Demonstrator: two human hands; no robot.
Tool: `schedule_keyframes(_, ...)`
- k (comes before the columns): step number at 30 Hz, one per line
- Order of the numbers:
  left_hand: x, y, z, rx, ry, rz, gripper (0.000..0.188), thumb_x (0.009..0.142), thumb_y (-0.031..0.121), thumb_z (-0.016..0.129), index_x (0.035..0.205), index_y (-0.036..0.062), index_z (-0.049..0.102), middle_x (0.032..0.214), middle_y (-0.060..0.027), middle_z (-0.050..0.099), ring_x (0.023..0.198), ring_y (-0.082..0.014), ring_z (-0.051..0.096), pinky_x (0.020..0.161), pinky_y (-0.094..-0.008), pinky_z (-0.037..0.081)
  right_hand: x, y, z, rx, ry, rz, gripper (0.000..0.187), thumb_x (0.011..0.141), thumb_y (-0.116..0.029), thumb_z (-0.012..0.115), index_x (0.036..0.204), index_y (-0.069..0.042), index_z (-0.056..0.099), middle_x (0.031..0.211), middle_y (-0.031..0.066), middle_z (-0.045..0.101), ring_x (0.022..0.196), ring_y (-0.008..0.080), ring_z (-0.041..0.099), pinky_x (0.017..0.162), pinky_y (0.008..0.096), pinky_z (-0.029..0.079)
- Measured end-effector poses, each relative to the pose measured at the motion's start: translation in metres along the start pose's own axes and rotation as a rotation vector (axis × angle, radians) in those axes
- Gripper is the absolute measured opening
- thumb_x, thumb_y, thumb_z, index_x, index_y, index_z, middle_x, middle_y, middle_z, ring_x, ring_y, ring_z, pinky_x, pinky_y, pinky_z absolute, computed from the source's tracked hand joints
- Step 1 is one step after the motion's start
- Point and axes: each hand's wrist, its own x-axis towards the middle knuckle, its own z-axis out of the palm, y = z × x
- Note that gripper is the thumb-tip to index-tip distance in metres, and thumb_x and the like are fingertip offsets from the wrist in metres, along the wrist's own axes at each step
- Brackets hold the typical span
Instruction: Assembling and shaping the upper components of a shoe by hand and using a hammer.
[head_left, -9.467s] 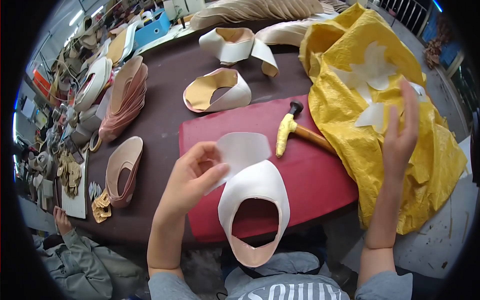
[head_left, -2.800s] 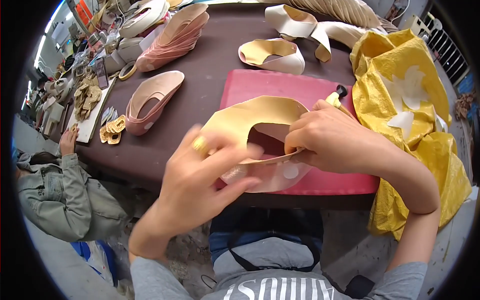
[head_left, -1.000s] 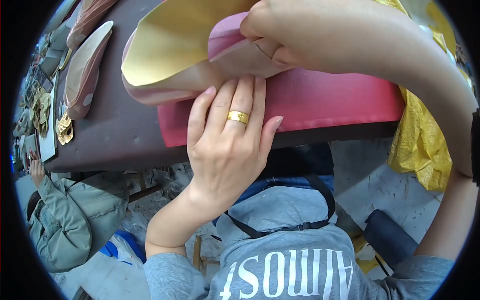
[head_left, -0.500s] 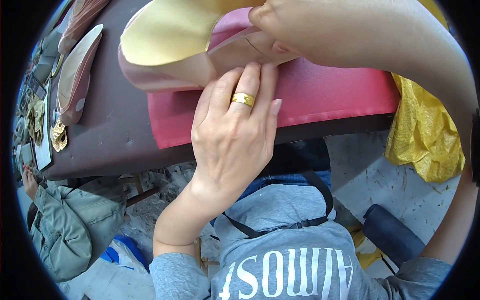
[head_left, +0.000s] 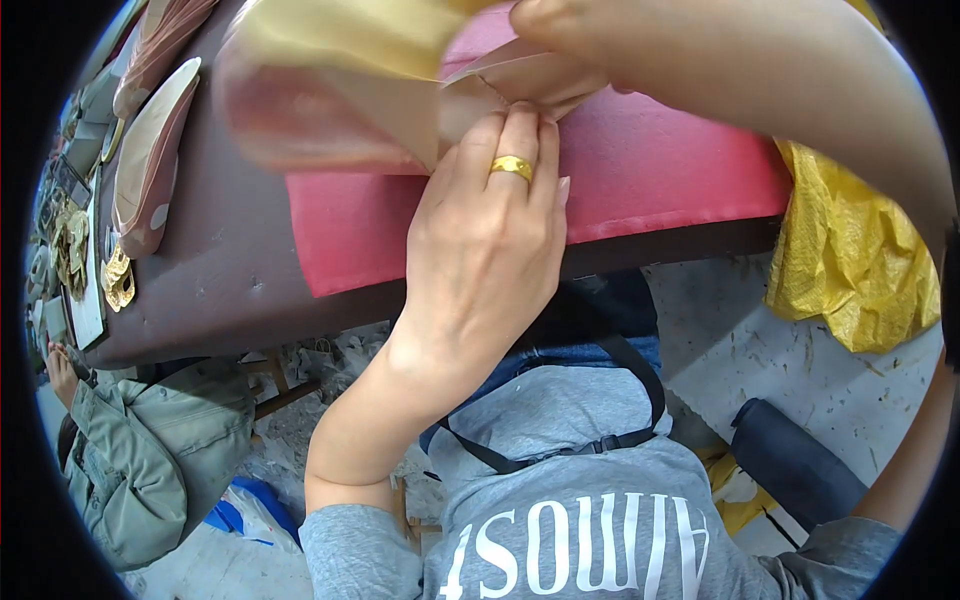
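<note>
head view: left hand [head_left: 485,225], fingers together against the shoe upper [head_left: 330,110], apparently pressing its side; right hand [head_left: 570,35] partly cut off; can't tell whether either clamps; next seemingly needs steady pressure.

Your brown table [head_left: 235,275] carries a red mat [head_left: 660,170] at the near edge and, left, pink uppers [head_left: 165,155] and gold pieces [head_left: 119,281].

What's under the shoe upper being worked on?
Below the shoe upper: red mat and, at left, brown tabletop, seen only around it. What lies directly beneath is covered by the upper, left hand and right hand; contact can't be told.
</note>
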Motion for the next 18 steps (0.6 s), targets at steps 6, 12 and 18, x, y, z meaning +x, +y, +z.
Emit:
schedule_keyframes(6,-0.007,-0.006,-0.004,-0.122,0.081,0.05,0.034,0.08,0.009,0.064,0.112,-0.0031,0.063,0.119,-0.0107,0.054,0.092,-0.022,0.055,0.077,-0.0283,0.047,0.01,-0.091,-0.071,-0.119,-0.12,0.147,0.017,0.091,-0.01,0.048,0.104,-0.006,0.058,0.101,0.004,0.061,0.088,0.02,0.06,0.082,0.0269,0.046)
schedule_keyframes(12,-0.009,-0.01,-0.006,-0.126,0.063,0.023,0.033,0.082,0.011,0.063,0.111,-0.0026,0.063,0.116,-0.0105,0.055,0.092,-0.0217,0.055,0.079,-0.029,0.046,0.014,-0.1,-0.071,-0.164,-0.152,0.149,0.014,0.091,-0.01,0.048,0.101,-0.006,0.058,0.101,0.0018,0.06,0.09,0.0173,0.059,0.083,0.0252,0.045)
schedule_keyframes(18,0.012,-0.003,-0.016,-0.05,0.021,0.056,0.026,0.081,0.01,0.061,0.104,-0.0013,0.066,0.107,-0.0108,0.056,0.083,-0.0223,0.053,0.079,-0.0301,0.045,0.021,-0.106,-0.078,-0.208,-0.179,0.158,0.013,0.092,-0.01,0.047,0.098,-0.007,0.058,0.102,-0.0004,0.059,0.091,0.0146,0.058,0.084,0.0235,0.044)
